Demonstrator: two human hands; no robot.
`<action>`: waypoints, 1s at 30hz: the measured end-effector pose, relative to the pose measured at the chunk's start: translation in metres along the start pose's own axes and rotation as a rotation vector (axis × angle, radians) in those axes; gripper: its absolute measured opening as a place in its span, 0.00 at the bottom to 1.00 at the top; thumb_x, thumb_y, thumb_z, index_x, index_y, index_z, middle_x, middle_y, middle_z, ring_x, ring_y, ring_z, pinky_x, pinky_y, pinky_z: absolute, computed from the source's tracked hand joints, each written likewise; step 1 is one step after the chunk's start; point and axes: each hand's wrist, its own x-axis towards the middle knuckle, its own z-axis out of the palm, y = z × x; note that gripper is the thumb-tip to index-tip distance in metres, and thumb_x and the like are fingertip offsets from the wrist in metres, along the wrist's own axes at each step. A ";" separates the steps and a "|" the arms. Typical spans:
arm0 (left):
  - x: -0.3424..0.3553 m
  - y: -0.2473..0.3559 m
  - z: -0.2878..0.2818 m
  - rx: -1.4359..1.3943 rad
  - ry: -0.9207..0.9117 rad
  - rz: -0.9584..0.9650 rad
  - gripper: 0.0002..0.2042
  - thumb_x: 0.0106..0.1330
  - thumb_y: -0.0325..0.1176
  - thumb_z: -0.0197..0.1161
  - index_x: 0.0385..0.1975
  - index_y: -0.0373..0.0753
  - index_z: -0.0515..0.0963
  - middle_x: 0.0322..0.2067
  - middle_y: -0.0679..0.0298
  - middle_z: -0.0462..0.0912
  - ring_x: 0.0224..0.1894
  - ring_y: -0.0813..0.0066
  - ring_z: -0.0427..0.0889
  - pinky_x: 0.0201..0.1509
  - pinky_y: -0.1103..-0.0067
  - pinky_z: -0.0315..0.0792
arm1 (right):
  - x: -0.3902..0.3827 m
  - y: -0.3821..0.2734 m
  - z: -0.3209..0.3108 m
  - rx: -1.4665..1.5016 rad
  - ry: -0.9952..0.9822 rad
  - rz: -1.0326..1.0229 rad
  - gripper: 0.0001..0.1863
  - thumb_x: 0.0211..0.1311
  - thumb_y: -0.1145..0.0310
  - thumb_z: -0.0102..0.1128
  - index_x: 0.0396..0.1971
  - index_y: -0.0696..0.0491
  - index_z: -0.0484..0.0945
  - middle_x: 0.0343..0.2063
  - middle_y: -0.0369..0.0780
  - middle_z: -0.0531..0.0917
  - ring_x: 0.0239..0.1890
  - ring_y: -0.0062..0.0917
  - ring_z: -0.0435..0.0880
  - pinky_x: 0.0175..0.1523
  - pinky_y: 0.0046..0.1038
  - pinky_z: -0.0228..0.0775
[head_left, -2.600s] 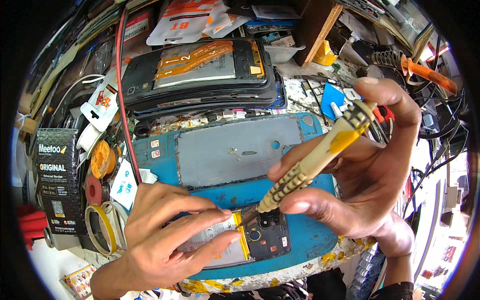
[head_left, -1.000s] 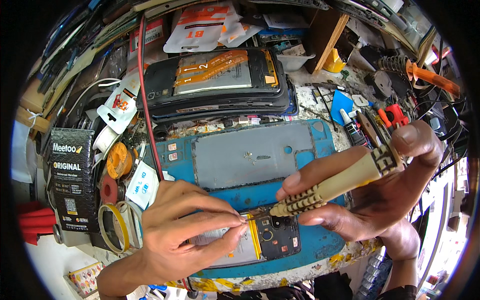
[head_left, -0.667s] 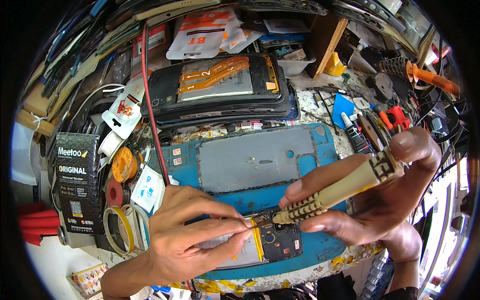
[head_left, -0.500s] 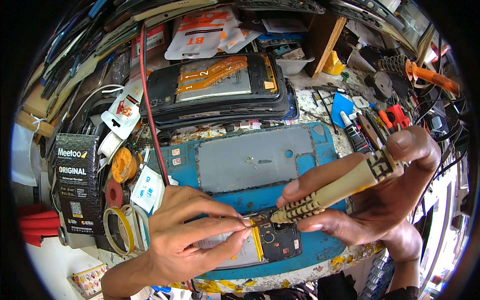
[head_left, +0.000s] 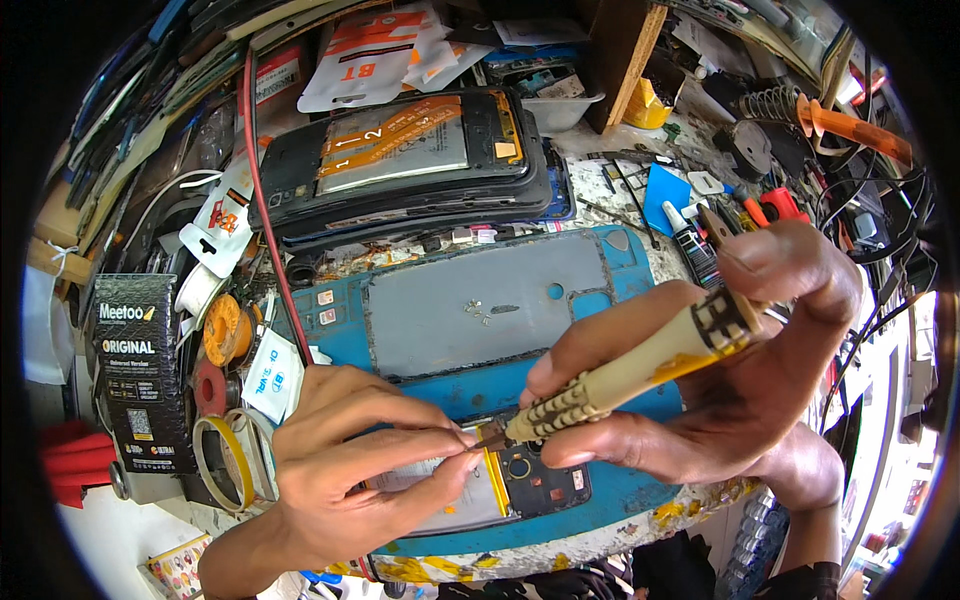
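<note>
Am pinching opened phone steady with left hand; right hand gripping soldering iron pen-style, tip meeting board for fine control.

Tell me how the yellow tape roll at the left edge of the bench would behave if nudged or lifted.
The yellow tape roll is a thin open ring, so probably light and easy to lift. It seems to lean on edge against the black box, so a nudge would likely tip it flat or set it rolling.
</note>
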 end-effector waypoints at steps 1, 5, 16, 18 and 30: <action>0.000 0.000 -0.001 0.009 -0.013 -0.003 0.10 0.44 0.25 0.79 0.27 0.38 0.86 0.27 0.64 0.85 0.28 0.70 0.80 0.36 0.75 0.66 | 0.000 0.001 0.000 -0.055 -0.019 -0.050 0.51 0.49 0.77 0.79 0.59 0.56 0.42 0.37 0.56 0.83 0.33 0.40 0.90 0.36 0.27 0.84; 0.000 0.002 -0.002 0.042 -0.047 -0.004 0.12 0.41 0.26 0.80 0.26 0.36 0.86 0.27 0.61 0.84 0.29 0.67 0.79 0.38 0.73 0.69 | -0.003 0.005 0.005 0.022 0.076 -0.087 0.55 0.47 0.78 0.80 0.62 0.56 0.39 0.36 0.56 0.83 0.34 0.41 0.90 0.37 0.30 0.84; -0.001 0.011 -0.005 0.189 -0.264 0.195 0.24 0.51 0.53 0.74 0.44 0.46 0.86 0.48 0.60 0.79 0.45 0.64 0.74 0.46 0.66 0.66 | -0.025 -0.029 -0.011 0.130 0.285 0.168 0.56 0.48 0.80 0.77 0.65 0.57 0.38 0.33 0.58 0.84 0.34 0.44 0.89 0.39 0.41 0.85; -0.006 0.018 -0.004 0.246 -0.359 0.260 0.25 0.55 0.60 0.69 0.45 0.48 0.86 0.50 0.58 0.77 0.48 0.64 0.72 0.49 0.62 0.65 | -0.033 -0.036 -0.017 0.093 0.186 0.259 0.52 0.49 0.79 0.77 0.62 0.57 0.42 0.33 0.58 0.84 0.34 0.43 0.89 0.39 0.40 0.85; -0.005 0.027 -0.002 0.377 -0.524 0.237 0.34 0.47 0.74 0.65 0.50 0.59 0.84 0.55 0.59 0.69 0.53 0.60 0.63 0.59 0.56 0.59 | -0.038 -0.049 -0.025 0.102 -0.137 0.494 0.29 0.51 0.74 0.76 0.49 0.63 0.68 0.38 0.56 0.85 0.35 0.39 0.89 0.39 0.34 0.83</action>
